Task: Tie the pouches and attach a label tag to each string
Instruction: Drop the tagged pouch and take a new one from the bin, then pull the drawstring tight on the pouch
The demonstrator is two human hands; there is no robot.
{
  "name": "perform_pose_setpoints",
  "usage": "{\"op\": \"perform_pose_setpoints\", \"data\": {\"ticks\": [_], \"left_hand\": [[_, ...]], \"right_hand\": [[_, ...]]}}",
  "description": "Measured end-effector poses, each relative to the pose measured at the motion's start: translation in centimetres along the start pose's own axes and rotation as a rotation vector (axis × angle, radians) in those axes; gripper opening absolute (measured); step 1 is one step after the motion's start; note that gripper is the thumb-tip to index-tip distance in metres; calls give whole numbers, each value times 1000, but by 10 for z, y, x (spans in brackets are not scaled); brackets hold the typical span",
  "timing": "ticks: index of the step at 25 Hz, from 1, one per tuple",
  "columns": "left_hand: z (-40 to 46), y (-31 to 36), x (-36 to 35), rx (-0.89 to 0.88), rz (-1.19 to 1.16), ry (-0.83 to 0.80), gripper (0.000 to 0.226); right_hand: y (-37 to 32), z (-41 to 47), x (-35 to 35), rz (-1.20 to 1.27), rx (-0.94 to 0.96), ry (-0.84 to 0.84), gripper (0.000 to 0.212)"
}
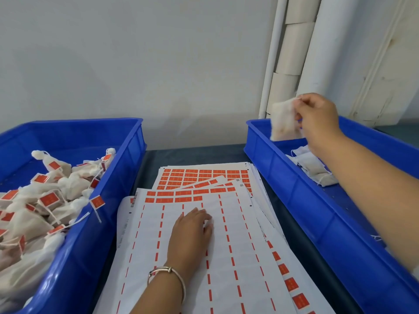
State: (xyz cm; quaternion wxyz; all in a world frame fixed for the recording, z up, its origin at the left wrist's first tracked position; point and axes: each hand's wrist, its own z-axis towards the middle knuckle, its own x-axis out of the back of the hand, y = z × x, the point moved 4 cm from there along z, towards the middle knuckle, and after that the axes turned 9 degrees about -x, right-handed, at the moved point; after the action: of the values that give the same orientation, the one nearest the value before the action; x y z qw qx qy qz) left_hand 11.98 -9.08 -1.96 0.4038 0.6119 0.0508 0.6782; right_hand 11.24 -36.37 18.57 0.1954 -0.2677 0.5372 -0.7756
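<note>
My right hand (317,118) holds a white cloth pouch (283,123) by its top, lifted above the far end of the right blue tray (294,191). A few more untied pouches (315,168) lie in that tray. My left hand (192,230) rests flat on a mostly peeled label sheet (238,245), fingers curled down onto the paper; a bangle circles the wrist. Rows of orange label stickers (179,196) remain at the sheet's top. The left blue tray (108,200) holds several tied pouches with orange tags (48,198).
More label sheets (204,175) are stacked beneath, on a dark table (301,245) between the trays. White pipes (294,53) stand against the wall behind the right tray.
</note>
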Motion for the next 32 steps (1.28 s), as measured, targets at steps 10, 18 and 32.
{"op": "perform_pose_setpoints", "data": {"ticks": [10,18,32], "left_hand": [[-6,4,31,58,-787,217,60],[-4,-3,27,131,-742,274,17],[-2,9,28,112,-636,242,5]], "right_hand": [[63,-164,-107,17,-171,-545,24],[105,-184,-109,311,-410,-558,18],[115,-170,-105,219,-309,-598,17]]}}
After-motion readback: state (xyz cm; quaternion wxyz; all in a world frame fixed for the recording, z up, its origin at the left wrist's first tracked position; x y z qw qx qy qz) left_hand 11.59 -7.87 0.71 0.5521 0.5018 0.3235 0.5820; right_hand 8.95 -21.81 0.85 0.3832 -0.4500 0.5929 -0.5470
